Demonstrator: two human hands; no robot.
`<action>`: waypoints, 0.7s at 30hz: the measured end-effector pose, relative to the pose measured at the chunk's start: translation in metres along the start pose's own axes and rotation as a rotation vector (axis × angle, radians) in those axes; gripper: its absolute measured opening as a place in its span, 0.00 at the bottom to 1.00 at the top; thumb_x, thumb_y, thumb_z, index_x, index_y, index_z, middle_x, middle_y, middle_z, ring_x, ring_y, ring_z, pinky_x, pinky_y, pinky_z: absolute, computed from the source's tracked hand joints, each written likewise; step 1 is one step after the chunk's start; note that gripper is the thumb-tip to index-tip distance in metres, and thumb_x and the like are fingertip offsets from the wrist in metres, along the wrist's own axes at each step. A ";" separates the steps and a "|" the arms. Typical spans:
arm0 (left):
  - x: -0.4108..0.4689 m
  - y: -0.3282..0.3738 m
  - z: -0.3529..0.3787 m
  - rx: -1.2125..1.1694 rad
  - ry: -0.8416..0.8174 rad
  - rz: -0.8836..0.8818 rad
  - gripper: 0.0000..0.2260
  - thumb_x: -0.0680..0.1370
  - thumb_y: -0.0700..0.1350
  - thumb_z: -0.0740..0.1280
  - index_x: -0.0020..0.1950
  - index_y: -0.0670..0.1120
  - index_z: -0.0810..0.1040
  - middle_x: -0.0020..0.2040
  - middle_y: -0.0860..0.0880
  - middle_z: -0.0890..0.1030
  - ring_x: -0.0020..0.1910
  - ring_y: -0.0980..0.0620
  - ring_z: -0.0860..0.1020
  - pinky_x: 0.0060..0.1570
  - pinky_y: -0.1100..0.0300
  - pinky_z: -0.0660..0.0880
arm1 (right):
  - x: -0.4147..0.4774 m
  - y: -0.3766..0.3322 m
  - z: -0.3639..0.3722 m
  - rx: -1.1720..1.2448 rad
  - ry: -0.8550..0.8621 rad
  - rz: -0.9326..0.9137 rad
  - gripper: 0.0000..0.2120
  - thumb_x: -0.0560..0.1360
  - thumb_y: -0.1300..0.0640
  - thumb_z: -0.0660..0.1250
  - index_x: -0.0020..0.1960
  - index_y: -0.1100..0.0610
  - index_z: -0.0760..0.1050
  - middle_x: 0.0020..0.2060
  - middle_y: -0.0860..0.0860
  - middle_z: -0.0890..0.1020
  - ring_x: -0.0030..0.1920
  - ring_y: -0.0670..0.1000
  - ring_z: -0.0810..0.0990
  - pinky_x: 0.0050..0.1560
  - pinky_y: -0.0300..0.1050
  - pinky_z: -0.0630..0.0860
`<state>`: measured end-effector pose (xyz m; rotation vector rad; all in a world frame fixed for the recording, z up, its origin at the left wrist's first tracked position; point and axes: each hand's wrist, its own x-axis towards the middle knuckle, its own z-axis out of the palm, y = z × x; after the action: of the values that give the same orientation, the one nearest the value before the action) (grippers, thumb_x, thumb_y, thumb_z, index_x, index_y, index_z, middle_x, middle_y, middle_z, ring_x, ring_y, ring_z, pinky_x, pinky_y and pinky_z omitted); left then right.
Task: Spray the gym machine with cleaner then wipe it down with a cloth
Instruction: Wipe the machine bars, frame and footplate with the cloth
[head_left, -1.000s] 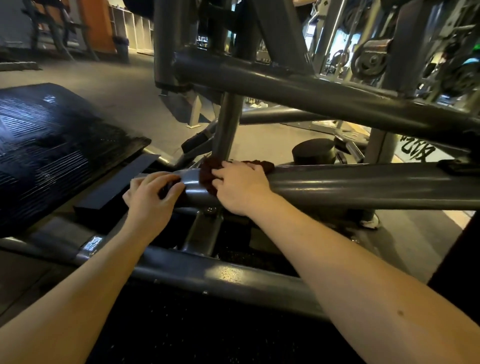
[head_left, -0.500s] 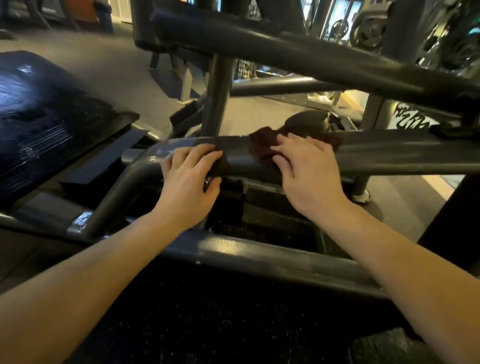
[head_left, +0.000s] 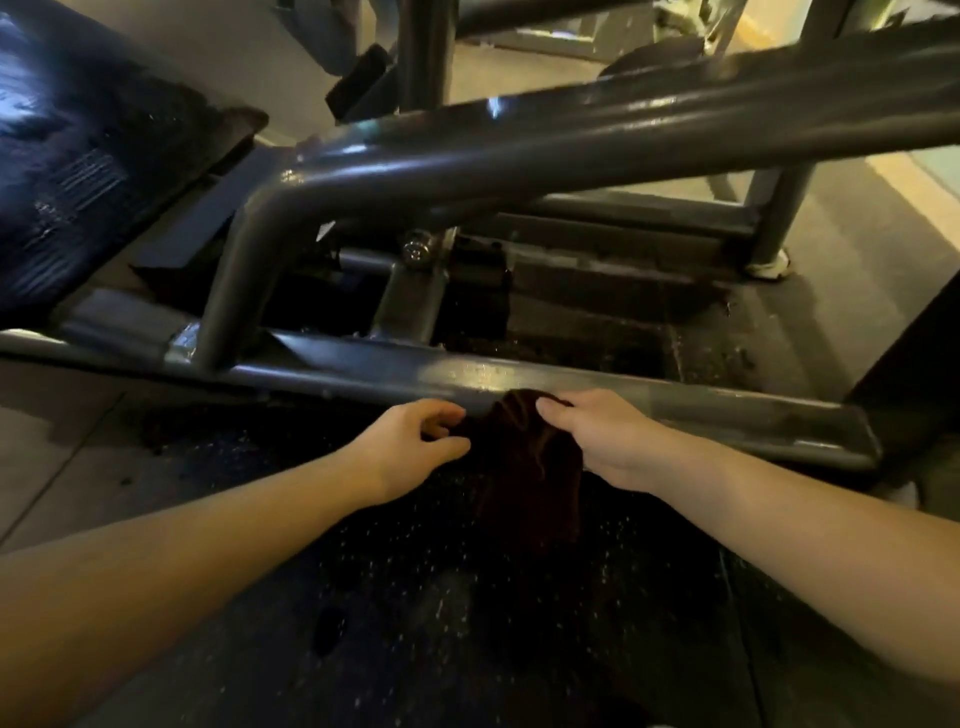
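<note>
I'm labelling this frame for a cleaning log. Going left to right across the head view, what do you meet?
black pad → left hand → dark cloth → right hand → machine's pale foot

Open floor mat (head_left: 415, 597) lies before the low frame bar (head_left: 649, 400); slanted tube (head_left: 519, 150) crosses above.
</note>
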<state>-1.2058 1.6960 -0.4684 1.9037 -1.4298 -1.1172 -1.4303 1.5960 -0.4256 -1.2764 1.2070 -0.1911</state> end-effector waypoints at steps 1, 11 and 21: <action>0.000 -0.001 0.004 -0.036 -0.022 -0.030 0.23 0.79 0.51 0.74 0.72 0.52 0.75 0.64 0.57 0.79 0.64 0.58 0.77 0.68 0.58 0.73 | 0.002 0.007 0.002 0.088 -0.007 0.056 0.15 0.84 0.52 0.64 0.68 0.56 0.78 0.61 0.55 0.84 0.62 0.57 0.83 0.68 0.59 0.75; 0.001 0.006 0.012 0.117 -0.207 0.094 0.38 0.76 0.47 0.77 0.81 0.54 0.61 0.70 0.59 0.69 0.69 0.58 0.71 0.61 0.66 0.73 | -0.003 0.015 0.020 0.433 -0.036 0.265 0.13 0.84 0.55 0.63 0.65 0.59 0.78 0.57 0.57 0.86 0.58 0.58 0.85 0.50 0.54 0.81; -0.001 0.003 0.013 0.216 -0.132 0.150 0.16 0.79 0.52 0.72 0.67 0.53 0.77 0.60 0.57 0.79 0.57 0.61 0.78 0.62 0.57 0.79 | -0.003 0.017 0.023 0.526 -0.167 0.299 0.15 0.84 0.57 0.60 0.65 0.62 0.78 0.59 0.60 0.85 0.61 0.60 0.83 0.60 0.56 0.79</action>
<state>-1.2185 1.6970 -0.4724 1.8557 -1.7994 -1.0704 -1.4220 1.6185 -0.4417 -0.6346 1.0940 -0.1646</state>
